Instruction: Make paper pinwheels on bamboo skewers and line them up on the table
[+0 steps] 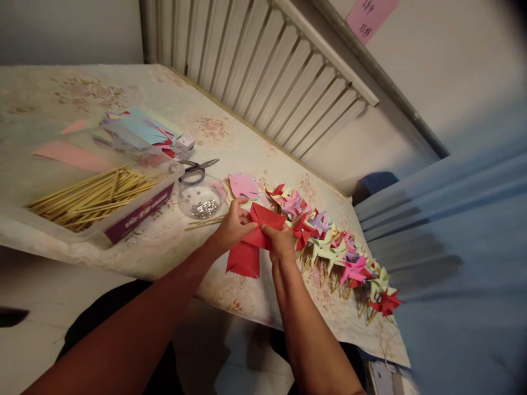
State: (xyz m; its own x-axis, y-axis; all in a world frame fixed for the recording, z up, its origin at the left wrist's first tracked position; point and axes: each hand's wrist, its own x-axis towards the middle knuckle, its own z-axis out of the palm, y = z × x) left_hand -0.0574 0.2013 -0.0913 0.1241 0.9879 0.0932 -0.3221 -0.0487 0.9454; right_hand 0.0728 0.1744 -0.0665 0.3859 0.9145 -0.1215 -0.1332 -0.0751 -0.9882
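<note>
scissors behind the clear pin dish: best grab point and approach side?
Take the scissors at the dark finger loops, which lie flat at the near end, just behind the clear dish. Come from above and slightly from the right: the plastic tray of sticks crowds the left side, and the blades point away right, toward the rail. Both hands are on the red paper.

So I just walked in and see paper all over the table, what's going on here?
A person is folding a red paper piece with both hands: the left hand and the right hand pinch its flaps above the table. A row of finished pinwheels lies to the right. A tray of wooden sticks, a dish of pins, scissors and a stack of cut paper lie to the left.
</note>
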